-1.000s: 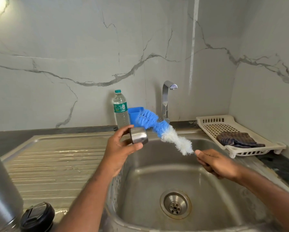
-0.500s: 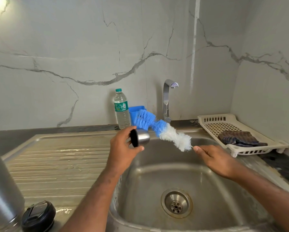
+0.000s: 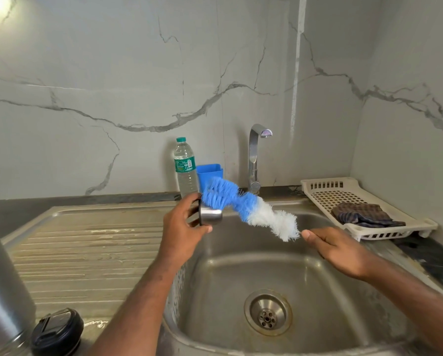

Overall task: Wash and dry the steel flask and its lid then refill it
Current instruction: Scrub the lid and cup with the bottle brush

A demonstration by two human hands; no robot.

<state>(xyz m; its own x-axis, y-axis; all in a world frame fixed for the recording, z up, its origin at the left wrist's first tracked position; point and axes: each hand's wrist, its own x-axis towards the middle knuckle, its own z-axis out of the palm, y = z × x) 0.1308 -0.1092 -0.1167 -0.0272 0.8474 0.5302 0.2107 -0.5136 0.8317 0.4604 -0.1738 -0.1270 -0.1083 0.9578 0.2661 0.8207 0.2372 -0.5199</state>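
Left hand (image 3: pixel 183 227) raised over the far-left edge of the sink basin (image 3: pixel 318 317), thumb and fingers curled round a small steel cup-shaped lid (image 3: pixel 211 215), held on its side with a dark rim toward the palm. Right hand (image 3: pixel 339 249) over the right part of the basin, fingers closed on the handle end of a bottle brush (image 3: pixel 248 209); the handle itself is hidden in the grip. Brush runs up and left from that hand: white bristles nearest the right hand, blue bristles at the far end. Blue tip lies against the top of the lid; cannot tell whether any bristles reach inside it. Steel flask (image 3: pixel 2 286) stands at the near-left edge of view, only part of its body showing, on the ribbed draining board (image 3: pixel 86 253). Just beside it, a black round cap (image 3: pixel 57 332) sits on the board. Basin has a round drain (image 3: pixel 267 313) near its middle. Chrome tap (image 3: pixel 255 158) rises behind the basin, no water visible from the spout. Left of the tap, against the marble-patterned wall, a clear water bottle (image 3: pixel 185 168) with a green cap and label, upright, and a blue plastic holder (image 3: pixel 210 173) touching or just beside it. Far right on the dark counter, a cream slotted tray (image 3: pixel 325 191) carrying a crumpled dark checked cloth (image 3: pixel 361 214).
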